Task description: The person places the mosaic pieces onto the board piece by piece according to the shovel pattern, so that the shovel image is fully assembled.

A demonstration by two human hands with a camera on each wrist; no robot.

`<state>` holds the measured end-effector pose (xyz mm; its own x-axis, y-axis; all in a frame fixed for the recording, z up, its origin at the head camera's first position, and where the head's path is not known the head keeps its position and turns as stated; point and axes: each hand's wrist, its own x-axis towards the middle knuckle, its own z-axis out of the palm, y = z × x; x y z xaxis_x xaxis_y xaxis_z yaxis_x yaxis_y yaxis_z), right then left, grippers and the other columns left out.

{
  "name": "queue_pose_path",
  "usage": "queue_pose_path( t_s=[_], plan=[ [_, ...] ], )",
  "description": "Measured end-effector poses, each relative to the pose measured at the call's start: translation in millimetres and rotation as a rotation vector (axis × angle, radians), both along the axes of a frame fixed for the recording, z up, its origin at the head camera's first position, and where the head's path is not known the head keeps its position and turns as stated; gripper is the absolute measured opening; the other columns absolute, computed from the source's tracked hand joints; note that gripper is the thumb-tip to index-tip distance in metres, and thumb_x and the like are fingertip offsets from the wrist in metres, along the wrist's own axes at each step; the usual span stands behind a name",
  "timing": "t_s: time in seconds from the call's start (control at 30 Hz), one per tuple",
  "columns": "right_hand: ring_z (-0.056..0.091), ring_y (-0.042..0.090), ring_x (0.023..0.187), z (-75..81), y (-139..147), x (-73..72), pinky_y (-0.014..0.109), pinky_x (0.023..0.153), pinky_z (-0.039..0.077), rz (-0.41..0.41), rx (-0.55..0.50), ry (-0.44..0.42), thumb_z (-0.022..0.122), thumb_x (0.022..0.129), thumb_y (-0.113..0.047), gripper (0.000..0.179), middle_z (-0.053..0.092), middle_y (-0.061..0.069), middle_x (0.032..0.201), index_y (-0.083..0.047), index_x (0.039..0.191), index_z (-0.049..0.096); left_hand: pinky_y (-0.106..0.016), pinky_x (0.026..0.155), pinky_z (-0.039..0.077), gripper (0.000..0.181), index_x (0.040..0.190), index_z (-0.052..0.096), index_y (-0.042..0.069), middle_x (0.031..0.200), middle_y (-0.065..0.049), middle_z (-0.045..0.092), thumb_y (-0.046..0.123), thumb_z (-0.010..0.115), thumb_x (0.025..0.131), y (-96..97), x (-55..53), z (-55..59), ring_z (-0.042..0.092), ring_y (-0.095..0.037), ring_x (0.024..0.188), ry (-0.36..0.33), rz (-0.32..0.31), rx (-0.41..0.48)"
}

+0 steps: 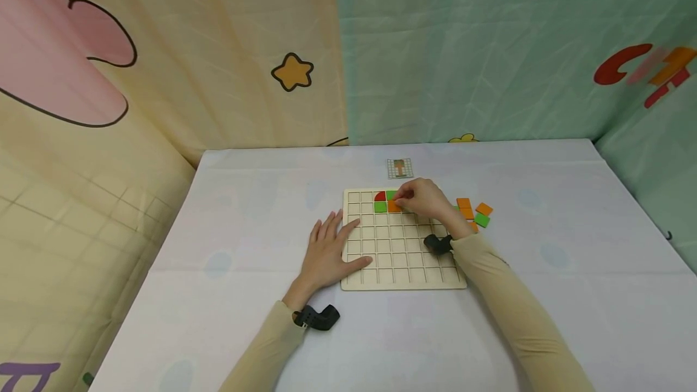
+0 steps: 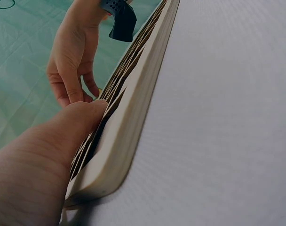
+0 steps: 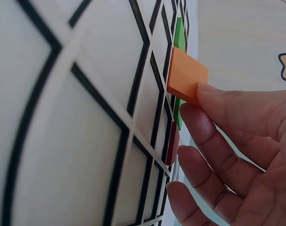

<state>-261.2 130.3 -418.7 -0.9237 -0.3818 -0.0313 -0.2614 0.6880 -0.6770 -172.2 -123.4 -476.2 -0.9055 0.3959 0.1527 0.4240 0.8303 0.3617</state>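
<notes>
A wooden grid board (image 1: 386, 259) lies on the table. With thumb and index finger, my right hand (image 1: 423, 198) pinches an orange square tile (image 3: 187, 73), held tilted over a cell near the board's top. Close by, a red rounded piece (image 1: 380, 196), a green tile (image 1: 380, 207) and another green tile (image 1: 391, 195) sit in cells. Fingers spread, my left hand (image 1: 329, 253) rests at the board's left edge, its thumb on the grid. The left wrist view shows that thumb (image 2: 89, 115) on the board's rim.
Loose orange tiles (image 1: 465, 212) and a green tile (image 1: 481, 220) lie right of the board, partly behind the right wrist. A small gridded picture card (image 1: 400, 168) lies beyond the board. Curtains (image 1: 463, 47) hang behind the white-covered table (image 1: 229, 216).
</notes>
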Motion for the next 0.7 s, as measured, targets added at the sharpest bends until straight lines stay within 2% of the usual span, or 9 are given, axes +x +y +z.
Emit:
queue_pose_path(
  t_s=[0.2, 0.47, 0.7],
  plan=[
    [0.059, 0.021, 0.075, -0.9, -1.2, 0.4, 0.039, 0.071, 0.048, -0.014, 0.011, -0.009, 0.066, 0.09, -0.014, 0.011, 0.068, 0.004, 0.085, -0.005, 0.093, 0.072, -0.044, 0.112, 0.0, 0.081, 0.146, 0.037, 0.022, 0.155, -0.012, 0.018, 0.068, 0.054, 0.081, -0.2, -0.2, -0.1, 0.008, -0.025, 0.143, -0.006, 0.004, -0.004],
    [0.056, 0.019, 0.069, 1.1, -3.7, 1.3, 0.036, 0.064, 0.045, -0.042, 0.044, 0.013, 0.068, 0.088, -0.015, 0.008, 0.065, 0.002, 0.081, -0.008, 0.09, 0.072, -0.044, 0.112, 0.0, 0.082, 0.146, 0.038, 0.022, 0.155, -0.012, 0.018, 0.068, 0.055, 0.081, -0.4, -0.2, -0.7, 0.008, -0.025, 0.143, -0.001, 0.006, -0.004],
    [0.056, 0.018, 0.069, 0.6, -5.6, 2.5, 0.036, 0.067, 0.045, -0.046, 0.042, 0.002, 0.07, 0.087, -0.016, 0.007, 0.064, 0.0, 0.079, -0.009, 0.089, 0.07, -0.046, 0.112, 0.002, 0.082, 0.146, 0.038, 0.021, 0.155, -0.013, 0.019, 0.068, 0.054, 0.081, -0.7, -0.2, -1.4, 0.009, -0.026, 0.142, 0.018, -0.002, 0.007]
  ],
)
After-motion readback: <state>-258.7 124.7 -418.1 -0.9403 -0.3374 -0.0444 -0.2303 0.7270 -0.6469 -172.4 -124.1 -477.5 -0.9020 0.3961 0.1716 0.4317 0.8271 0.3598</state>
